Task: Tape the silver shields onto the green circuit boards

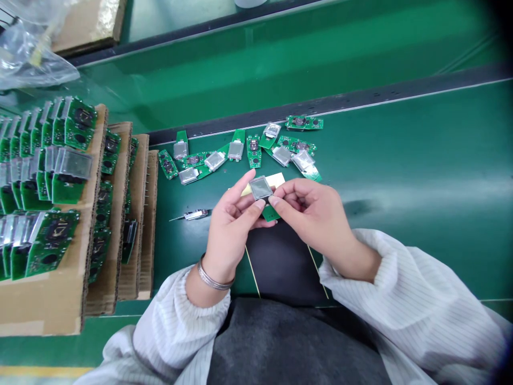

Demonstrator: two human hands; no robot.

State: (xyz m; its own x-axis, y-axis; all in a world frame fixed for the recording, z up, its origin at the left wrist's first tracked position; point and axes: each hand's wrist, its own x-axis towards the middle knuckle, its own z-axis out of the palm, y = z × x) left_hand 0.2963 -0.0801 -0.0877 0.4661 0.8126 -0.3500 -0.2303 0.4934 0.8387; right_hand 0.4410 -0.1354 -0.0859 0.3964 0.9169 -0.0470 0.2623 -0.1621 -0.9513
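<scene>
Between my two hands is a small green circuit board with a square grey display at its upper end. My left hand is closed on the board, its thumb on the near side of the display. The fingertips of my right hand pinch the board at the display's lower right corner. Behind the hands lies a pale yellow and white piece, mostly covered. Beneath them a black mat rests on the green bench.
Several boards with displays lie scattered beyond my hands. At the left stand cardboard racks filled with boards. A thin metal-tipped tool lies left of my hands. Clear plastic bags and a cardboard piece sit at the upper left.
</scene>
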